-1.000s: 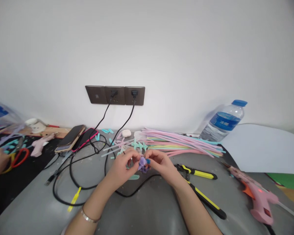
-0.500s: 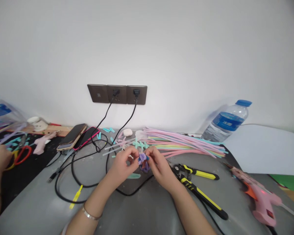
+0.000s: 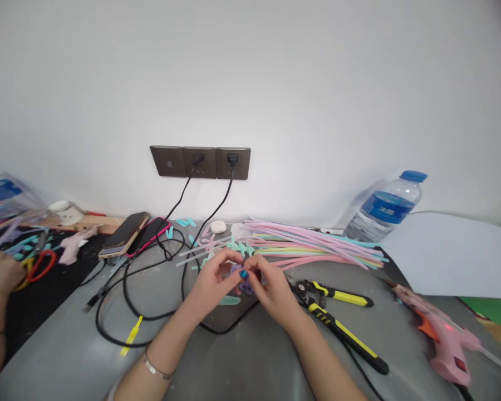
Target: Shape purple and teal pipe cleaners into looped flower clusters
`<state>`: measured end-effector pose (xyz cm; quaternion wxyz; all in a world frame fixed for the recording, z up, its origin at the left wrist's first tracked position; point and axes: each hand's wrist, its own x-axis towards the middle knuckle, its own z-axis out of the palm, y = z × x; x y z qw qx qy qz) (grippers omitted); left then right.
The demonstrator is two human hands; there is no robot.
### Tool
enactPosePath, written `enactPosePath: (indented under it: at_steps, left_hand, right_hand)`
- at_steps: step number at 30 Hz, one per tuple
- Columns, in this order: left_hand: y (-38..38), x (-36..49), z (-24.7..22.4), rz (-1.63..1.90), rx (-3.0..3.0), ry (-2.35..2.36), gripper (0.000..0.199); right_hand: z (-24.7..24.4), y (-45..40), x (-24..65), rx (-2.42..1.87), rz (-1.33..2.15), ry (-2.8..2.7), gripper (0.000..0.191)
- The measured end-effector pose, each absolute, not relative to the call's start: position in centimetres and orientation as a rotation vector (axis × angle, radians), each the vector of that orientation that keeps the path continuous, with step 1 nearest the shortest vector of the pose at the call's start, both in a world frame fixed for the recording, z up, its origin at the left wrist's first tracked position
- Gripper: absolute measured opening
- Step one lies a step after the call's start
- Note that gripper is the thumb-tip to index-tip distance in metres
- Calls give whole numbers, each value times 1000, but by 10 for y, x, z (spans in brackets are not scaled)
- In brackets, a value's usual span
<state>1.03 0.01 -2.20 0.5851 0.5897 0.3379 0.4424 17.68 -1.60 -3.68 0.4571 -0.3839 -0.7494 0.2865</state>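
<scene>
My left hand [image 3: 214, 278] and my right hand [image 3: 271, 281] meet at the middle of the grey table, fingertips close together. Both pinch a small twisted purple fuzzy piece [image 3: 246, 287], partly hidden by the fingers. A blue nail shows on my left thumb. Just behind the hands lie mint-green fuzzy pieces [image 3: 239, 245]. A bundle of pastel fuzzy sticks [image 3: 317, 245] stretches to the right behind my right hand. A flat teal piece [image 3: 229, 301] rests below my left hand.
Pliers [image 3: 342, 328] and a pink glue gun [image 3: 446, 340] lie right, near a water bottle [image 3: 388, 206] and white paper [image 3: 455, 256]. Phones [image 3: 125, 234] and looped black cables [image 3: 125, 295] are left. Another person's hand [image 3: 2, 273] is beside scissors [image 3: 42, 266] at far left.
My fingertips have drawn closer together and turned over the purple piece, which is now more covered. The blue thumbnail shows more plainly. The other person's hand has shifted slightly.
</scene>
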Motion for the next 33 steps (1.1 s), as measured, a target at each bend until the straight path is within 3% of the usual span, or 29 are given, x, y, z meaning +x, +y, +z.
enactPosePath:
  at_steps: [21,33]
  left_hand:
    - [6,0,-19,1160,1391,984,18]
    - [7,-1,-24,1061,1441,952,27]
  right_hand:
    - [-42,-19,170,-825,1067,-1614,13]
    - [-41,-11,177,-908,953,-1670,8]
